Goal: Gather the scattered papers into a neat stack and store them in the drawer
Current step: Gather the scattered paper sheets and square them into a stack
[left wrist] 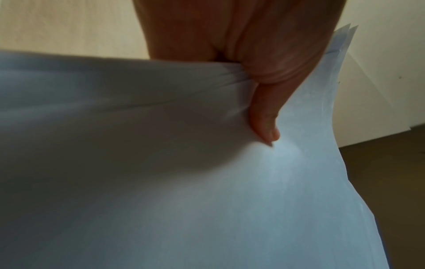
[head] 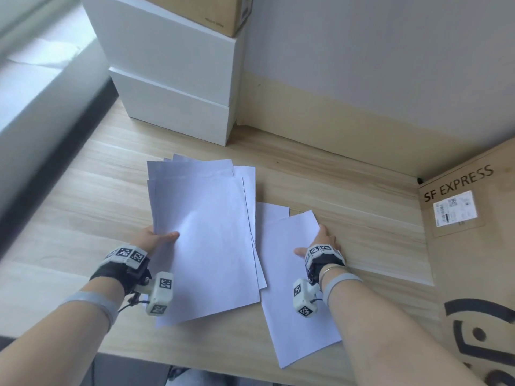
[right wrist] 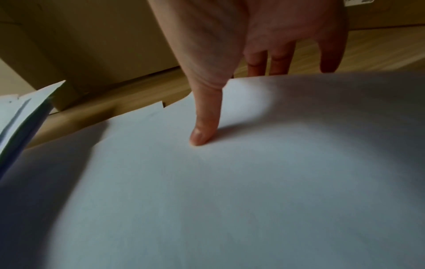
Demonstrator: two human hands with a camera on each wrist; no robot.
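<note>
Here, a loose bundle of papers (head: 206, 232) is held above the middle of the desk (head: 83, 196), its sheets fanned unevenly at the far end. It is pinched at its left edge by the left hand (head: 156, 238), thumb (left wrist: 264, 123) on top and the other fingers hidden beneath; in the left wrist view the sheets are seen creased under the thumb. Just to the right, two more sheets (head: 289, 288) are spread flat on the desk, the upper one overlapping the lower and reaching to the desk's near edge. The upper sheet's right edge is gripped by the right hand (head: 320, 240): its thumb (right wrist: 202, 127) is pressed on the top face while the fingers (right wrist: 280, 60) are slipped under the lifted edge, as the right wrist view shows. The bundle's right edge is seen overlapping the left side of these sheets.

A white drawer unit (head: 178, 87) is set at the far left corner of the desk, both drawers closed, with a brown carton (head: 211, 12) on top. A large cardboard box (head: 473, 246) printed "SF EXPRESS" is placed along the desk's right edge.
</note>
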